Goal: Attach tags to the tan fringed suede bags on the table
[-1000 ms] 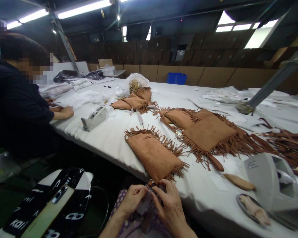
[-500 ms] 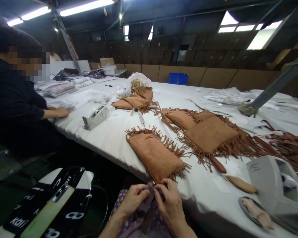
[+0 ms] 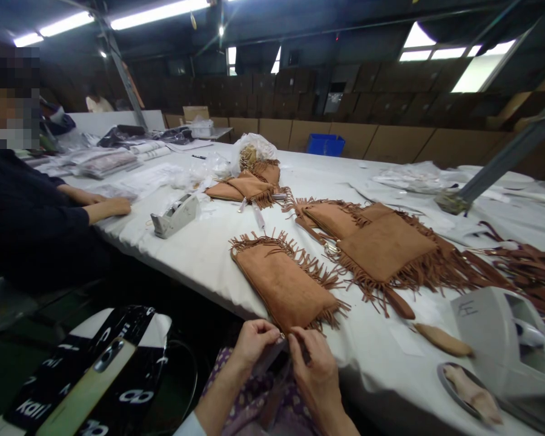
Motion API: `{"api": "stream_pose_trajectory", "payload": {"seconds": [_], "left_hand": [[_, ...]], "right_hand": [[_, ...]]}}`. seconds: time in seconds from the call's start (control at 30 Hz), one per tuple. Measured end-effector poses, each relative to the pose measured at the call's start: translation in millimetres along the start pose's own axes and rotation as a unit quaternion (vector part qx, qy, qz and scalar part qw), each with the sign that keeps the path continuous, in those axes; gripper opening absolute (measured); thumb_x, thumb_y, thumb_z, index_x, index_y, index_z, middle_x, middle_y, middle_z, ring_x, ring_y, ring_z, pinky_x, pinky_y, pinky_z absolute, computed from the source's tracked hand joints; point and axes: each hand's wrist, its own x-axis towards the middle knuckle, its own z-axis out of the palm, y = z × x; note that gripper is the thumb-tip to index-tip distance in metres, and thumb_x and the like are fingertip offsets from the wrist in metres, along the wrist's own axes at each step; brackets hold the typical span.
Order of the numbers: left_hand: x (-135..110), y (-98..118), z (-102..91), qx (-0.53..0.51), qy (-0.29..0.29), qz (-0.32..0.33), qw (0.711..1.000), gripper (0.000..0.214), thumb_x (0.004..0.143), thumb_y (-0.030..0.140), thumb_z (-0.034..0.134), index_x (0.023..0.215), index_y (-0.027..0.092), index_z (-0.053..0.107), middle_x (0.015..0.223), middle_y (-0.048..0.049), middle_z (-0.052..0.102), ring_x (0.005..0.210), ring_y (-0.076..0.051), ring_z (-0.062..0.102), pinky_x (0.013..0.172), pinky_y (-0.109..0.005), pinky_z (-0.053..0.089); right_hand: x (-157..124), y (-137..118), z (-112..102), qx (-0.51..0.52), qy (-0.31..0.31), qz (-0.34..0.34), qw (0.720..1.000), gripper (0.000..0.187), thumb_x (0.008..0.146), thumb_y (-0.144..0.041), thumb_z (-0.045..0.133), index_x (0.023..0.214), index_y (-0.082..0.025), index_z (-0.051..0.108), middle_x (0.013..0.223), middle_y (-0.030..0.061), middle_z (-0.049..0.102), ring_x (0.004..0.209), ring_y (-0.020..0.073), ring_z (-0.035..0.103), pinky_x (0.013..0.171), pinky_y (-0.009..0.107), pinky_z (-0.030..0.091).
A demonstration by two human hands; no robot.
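Note:
A brown suede-like pouch with a fringed edge [image 3: 284,287] lies at the table's front edge, its near corner towards me. At that corner sits a small gold metal fitting [image 3: 281,335]. My left hand [image 3: 253,344] pinches at this fitting with thumb and forefinger. From the other side my right hand [image 3: 317,366] is closed, its fingertips close to the same spot. A greyish, thin strip [image 3: 278,357] hangs down from the fitting between my hands, over my lap; its upper end is partly hidden by my fingers.
More fringed pouches [image 3: 386,245] lie to the right, others [image 3: 247,186] farther back. A tape dispenser [image 3: 176,215] stands left; a larger grey one [image 3: 504,345] stands at the right. Brown straps [image 3: 527,260] lie beyond. A phone [image 3: 88,387] rests at lower left. A co-worker's hand [image 3: 115,207] is on the table.
My hands have moved up closer to the pouch's corner, and the grey strip now hangs lower between them. The co-worker at the left has leaned back, and both forearms now show.

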Motion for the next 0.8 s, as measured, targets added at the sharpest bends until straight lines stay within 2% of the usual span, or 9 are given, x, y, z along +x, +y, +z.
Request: {"api": "stream_pose_trajectory", "payload": {"seconds": [0.1, 0.2, 0.27, 0.37, 0.43, 0.5, 0.63, 0.8], "left_hand": [[2, -5, 2.9, -0.015, 0.023, -0.01, 1.0, 0.033, 0.055, 0.042, 0.077, 0.06, 0.013, 0.062, 0.055, -0.0015, 0.06, 0.051, -0.012, 0.048, 0.053, -0.025, 0.036], [3, -6, 5.1, -0.01, 0.045, -0.009, 0.999, 0.029, 0.057, 0.039, 0.074, 0.058, 0.014, 0.06, 0.052, -0.0005, 0.058, 0.049, -0.011, 0.046, 0.051, -0.024, 0.035], [3, -5, 5.2, 0.003, 0.055, 0.001, 0.998, 0.025, 0.059, 0.036, 0.073, 0.058, 0.014, 0.06, 0.052, -0.0007, 0.058, 0.049, -0.012, 0.048, 0.051, -0.024, 0.036], [3, -4, 3.6, 0.03, 0.061, 0.022, 0.997, 0.021, 0.061, 0.032, 0.07, 0.059, 0.013, 0.062, 0.053, -0.0008, 0.059, 0.051, -0.013, 0.049, 0.052, -0.024, 0.037], [4, -5, 2.5, 0.05, 0.063, 0.036, 0.996, 0.019, 0.063, 0.031, 0.068, 0.059, 0.013, 0.062, 0.053, -0.0004, 0.059, 0.051, -0.013, 0.049, 0.052, -0.024, 0.037], [5, -6, 1.7, 0.071, 0.065, 0.048, 0.994, 0.018, 0.064, 0.03, 0.066, 0.06, 0.012, 0.063, 0.054, -0.0003, 0.059, 0.052, -0.013, 0.049, 0.053, -0.024, 0.037], [5, -8, -0.6, 0.1, 0.064, 0.067, 0.991, 0.02, 0.067, 0.032, 0.065, 0.063, 0.012, 0.064, 0.057, -0.0015, 0.062, 0.055, -0.014, 0.052, 0.054, -0.024, 0.038], [-5, -8, -8.3, 0.117, 0.06, 0.072, 0.989, 0.037, 0.077, 0.047, 0.061, 0.07, 0.012, 0.064, 0.063, -0.0024, 0.062, 0.061, -0.014, 0.053, 0.058, -0.024, 0.039]], "right_hand": [[-13, -2, -6, 0.074, -0.027, 0.111, 0.991, 0.028, 0.088, -0.042, 0.052, 0.087, -0.019, 0.068, 0.079, 0.0056, 0.068, 0.073, 0.0198, 0.062, 0.07, 0.03, 0.048], [-22, -3, -1, 0.156, -0.091, 0.249, 0.952, 0.042, 0.081, -0.055, 0.056, 0.075, -0.016, 0.069, 0.063, 0.0035, 0.064, 0.058, 0.0173, 0.058, 0.056, 0.027, 0.045], [-23, -3, 9, 0.223, -0.115, 0.335, 0.908, 0.049, 0.074, -0.062, 0.06, 0.064, -0.015, 0.065, 0.048, 0.0002, 0.054, 0.046, 0.0135, 0.048, 0.045, 0.025, 0.037], [-19, -5, 27, 0.348, -0.094, 0.454, 0.815, 0.052, 0.061, -0.065, 0.07, 0.056, -0.015, 0.057, 0.04, -0.0059, 0.04, 0.036, 0.0072, 0.032, 0.037, 0.021, 0.026], [-15, -8, 36, 0.421, -0.042, 0.499, 0.756, 0.05, 0.052, -0.059, 0.079, 0.058, -0.014, 0.057, 0.044, -0.006, 0.044, 0.038, 0.0053, 0.032, 0.038, 0.02, 0.027], [-11, -11, 42, 0.468, 0.01, 0.514, 0.719, 0.047, 0.045, -0.049, 0.085, 0.06, -0.013, 0.06, 0.05, -0.0046, 0.05, 0.042, 0.0048, 0.035, 0.039, 0.019, 0.03], [-7, -14, 47, 0.493, 0.062, 0.525, 0.69, 0.038, 0.041, -0.036, 0.088, 0.057, -0.012, 0.062, 0.05, -0.0041, 0.051, 0.044, 0.0051, 0.037, 0.039, 0.018, 0.032], [-6, -15, 46, 0.486, 0.07, 0.525, 0.695, 0.033, 0.042, -0.034, 0.086, 0.05, -0.012, 0.062, 0.046, -0.0033, 0.052, 0.042, 0.0057, 0.038, 0.038, 0.019, 0.032]]}}
